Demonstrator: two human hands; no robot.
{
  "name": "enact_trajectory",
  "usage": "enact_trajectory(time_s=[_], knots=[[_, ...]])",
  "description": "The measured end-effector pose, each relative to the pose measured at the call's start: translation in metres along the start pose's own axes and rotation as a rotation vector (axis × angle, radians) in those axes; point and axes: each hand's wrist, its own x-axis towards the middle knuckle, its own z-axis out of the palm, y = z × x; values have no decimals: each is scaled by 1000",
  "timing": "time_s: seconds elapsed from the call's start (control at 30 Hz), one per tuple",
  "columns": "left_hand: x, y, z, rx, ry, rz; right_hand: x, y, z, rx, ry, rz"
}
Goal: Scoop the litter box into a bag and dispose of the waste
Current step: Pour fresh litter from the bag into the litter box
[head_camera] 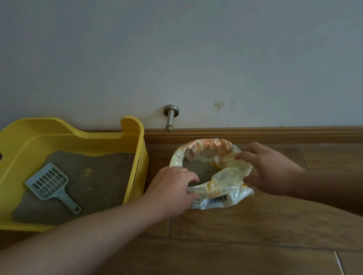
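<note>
A yellow litter box (133, 166) stands on the wooden floor at the left, partly filled with grey-brown litter (98, 177). A pale blue slotted scoop (50, 185) lies on the litter, handle toward me. To its right sits a yellow-white plastic bag (224, 177), mouth rolled open, with litter inside. My left hand (173, 186) grips the bag's near left rim, fingers curled over the edge. My right hand (269, 167) reaches in from the right; its fingertips and thumb touch the bag's right rim, fingers spread.
A white wall with a wooden baseboard (267, 133) runs behind the box and bag. A metal door stopper (171, 118) sticks out of the wall just above the baseboard between them. Wooden floor (212, 247) stretches in front of me.
</note>
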Motion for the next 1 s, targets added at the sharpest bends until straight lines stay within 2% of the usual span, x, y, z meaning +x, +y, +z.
enact_trajectory(time_s=[0.2, 0.5, 0.6, 0.73, 0.83, 1.0], knots=[[-9, 3, -18, 18, 27, -10, -5, -9, -15, -12, 34, -25], [-22, 5, -39, -12, -18, -61, -2, -31, -28, -26, 42, -7], [-13, 6, -54, 13, -25, -30, 4, -38, -39, -27, 59, -12], [1, 14, -92, 143, 6, -18, 7, -57, -74, -50, 25, 40], [-14, 33, -123, 226, -38, -55, -7, -81, -113, -44, -12, 84], [-67, 75, -188, 196, -136, -102, -44, -145, -183, 31, -90, 163]])
